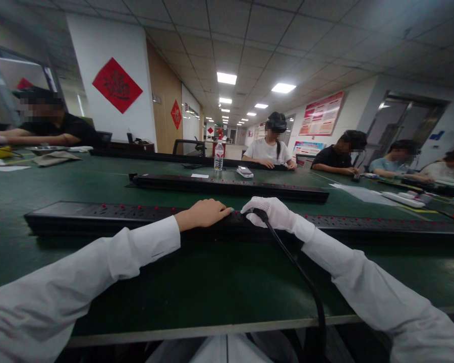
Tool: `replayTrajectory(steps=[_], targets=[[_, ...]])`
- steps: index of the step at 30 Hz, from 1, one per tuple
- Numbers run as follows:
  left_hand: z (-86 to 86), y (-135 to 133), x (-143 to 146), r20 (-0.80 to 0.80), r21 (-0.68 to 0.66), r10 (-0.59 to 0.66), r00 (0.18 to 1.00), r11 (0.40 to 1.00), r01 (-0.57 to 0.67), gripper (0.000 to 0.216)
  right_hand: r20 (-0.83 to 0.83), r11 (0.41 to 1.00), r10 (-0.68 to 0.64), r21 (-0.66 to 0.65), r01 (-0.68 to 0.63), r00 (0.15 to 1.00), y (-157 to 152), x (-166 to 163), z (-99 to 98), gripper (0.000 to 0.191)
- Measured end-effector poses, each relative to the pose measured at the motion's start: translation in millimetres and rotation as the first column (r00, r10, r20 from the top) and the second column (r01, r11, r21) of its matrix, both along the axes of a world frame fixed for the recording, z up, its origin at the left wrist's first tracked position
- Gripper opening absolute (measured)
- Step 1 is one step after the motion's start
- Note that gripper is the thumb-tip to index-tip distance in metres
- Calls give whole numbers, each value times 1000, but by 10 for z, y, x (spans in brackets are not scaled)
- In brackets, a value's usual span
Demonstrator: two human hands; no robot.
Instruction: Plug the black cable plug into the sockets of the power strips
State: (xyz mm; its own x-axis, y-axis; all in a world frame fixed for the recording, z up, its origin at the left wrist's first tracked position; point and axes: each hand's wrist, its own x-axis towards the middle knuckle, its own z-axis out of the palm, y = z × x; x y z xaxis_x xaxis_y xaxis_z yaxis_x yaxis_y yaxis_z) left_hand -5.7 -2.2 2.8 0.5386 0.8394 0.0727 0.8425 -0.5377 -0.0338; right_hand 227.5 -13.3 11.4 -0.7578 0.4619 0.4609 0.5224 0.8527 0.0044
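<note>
A long black power strip [98, 214] with sockets and small red buttons lies across the table in front of me. My left hand [204, 213] is bare and rests on top of the strip, fingers stretched to the right and one fingertip beside a red button. My right hand [270, 212], in a white glove, is closed on a black plug [260, 214] at the strip, just right of my left fingertips. From the plug a thick black cord [298, 267] runs down over the table's front edge. How far the plug sits in a socket is hidden by the glove.
Behind lies a second power strip [227, 185], with a third [151, 157] further back. A water bottle [219, 155], a small white device [245, 172] and paper sheets [363, 194] are on the green table [212, 282]. Several people sit around it, including one opposite [270, 148].
</note>
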Motion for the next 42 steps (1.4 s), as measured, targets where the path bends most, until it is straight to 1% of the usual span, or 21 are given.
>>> replayTrajectory(steps=[3, 8, 17, 22, 28, 32, 38, 42], targets=[[12, -8, 4, 26, -30, 17, 1000, 999, -17, 57, 0, 1000, 5, 1, -5, 1000, -9, -5, 7, 24], [10, 6, 6, 33, -23, -5, 999, 1000, 6, 57, -2, 1000, -2, 0, 2, 1000, -8, -14, 13, 24], [16, -5, 5, 60, -38, 6, 998, 999, -4, 58, -19, 1000, 17, 11, -17, 1000, -2, -5, 0, 21], [5, 10, 4, 56, -31, -1, 998, 1000, 2, 58, -27, 999, -28, 24, 29, 999, 7, -3, -22, 13], [-11, 32, 3, 64, -19, -3, 998, 1000, 4, 60, -32, 997, -72, 20, 72, 997, 3, 2, -24, 14], [-14, 36, 1, 65, -27, -14, 998, 1000, 16, 59, -29, 998, -55, 16, 55, 998, -1, -6, -6, 13], [-2, 19, 5, 65, -26, -7, 998, 1000, 9, 60, -20, 1000, 25, -16, -26, 999, 10, -10, 19, 15], [-7, 25, -5, 66, -29, -20, 998, 999, 22, 60, -9, 1000, 15, -26, -15, 1000, 3, -11, 24, 16]])
